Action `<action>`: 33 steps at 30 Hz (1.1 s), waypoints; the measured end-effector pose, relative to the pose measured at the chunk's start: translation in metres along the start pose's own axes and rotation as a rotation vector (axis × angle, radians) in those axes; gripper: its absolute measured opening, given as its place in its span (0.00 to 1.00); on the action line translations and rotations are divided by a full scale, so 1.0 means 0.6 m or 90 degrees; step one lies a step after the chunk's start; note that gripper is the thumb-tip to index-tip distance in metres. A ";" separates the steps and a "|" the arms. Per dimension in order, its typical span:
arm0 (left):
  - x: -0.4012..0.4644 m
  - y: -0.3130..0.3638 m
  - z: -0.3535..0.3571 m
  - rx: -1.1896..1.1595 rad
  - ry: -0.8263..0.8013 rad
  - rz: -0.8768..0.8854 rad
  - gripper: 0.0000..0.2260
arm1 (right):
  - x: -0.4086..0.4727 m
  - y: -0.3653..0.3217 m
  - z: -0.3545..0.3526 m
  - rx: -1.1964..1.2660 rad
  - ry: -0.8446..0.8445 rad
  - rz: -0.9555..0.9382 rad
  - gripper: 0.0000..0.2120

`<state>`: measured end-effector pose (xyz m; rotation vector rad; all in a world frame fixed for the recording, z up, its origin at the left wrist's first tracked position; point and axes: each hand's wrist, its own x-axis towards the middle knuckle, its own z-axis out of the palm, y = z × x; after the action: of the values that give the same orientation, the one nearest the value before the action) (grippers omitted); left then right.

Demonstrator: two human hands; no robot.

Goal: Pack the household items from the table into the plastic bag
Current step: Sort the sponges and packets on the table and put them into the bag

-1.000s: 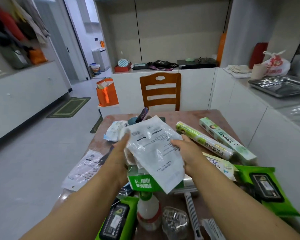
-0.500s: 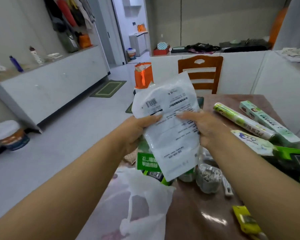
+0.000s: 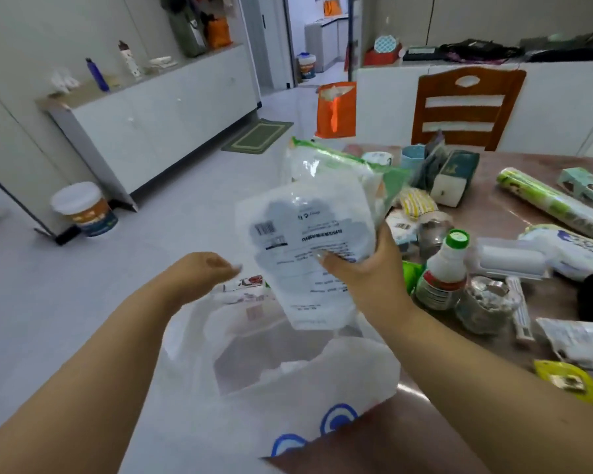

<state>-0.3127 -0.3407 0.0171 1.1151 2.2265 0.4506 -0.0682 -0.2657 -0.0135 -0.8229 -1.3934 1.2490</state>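
Bag [image 3: 288, 398] sags half-collapsed over the table's [image 3: 459, 422] near-left corner; right hand [image 3: 363, 268] pinches a printed pouch [image 3: 308, 248] above it, left hand [image 3: 206, 268] loose, empty. Unheld, the mouth may fold and the pouch slide floorward. Bottle [image 3: 444, 268] waits beyond.

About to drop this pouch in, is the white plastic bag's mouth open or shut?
Open: the white plastic bag gapes, showing its inside, below the pouch held by the right hand.

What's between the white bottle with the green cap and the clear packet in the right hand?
In the head view, only a bright green packet shows between the bottle and the held packet.
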 end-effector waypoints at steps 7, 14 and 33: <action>0.016 -0.050 0.043 0.216 0.055 0.134 0.15 | 0.006 -0.002 -0.002 0.015 -0.054 0.057 0.27; 0.026 -0.011 0.038 -0.005 0.098 0.129 0.16 | 0.035 -0.016 -0.032 -0.028 -0.326 0.113 0.33; 0.086 0.037 0.050 -0.085 -0.128 0.134 0.10 | 0.056 -0.019 0.012 -0.691 -0.444 -0.116 0.11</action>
<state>-0.3041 -0.2848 -0.0124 1.2696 1.8877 0.5417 -0.0811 -0.2381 0.0063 -0.9411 -2.7373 0.5571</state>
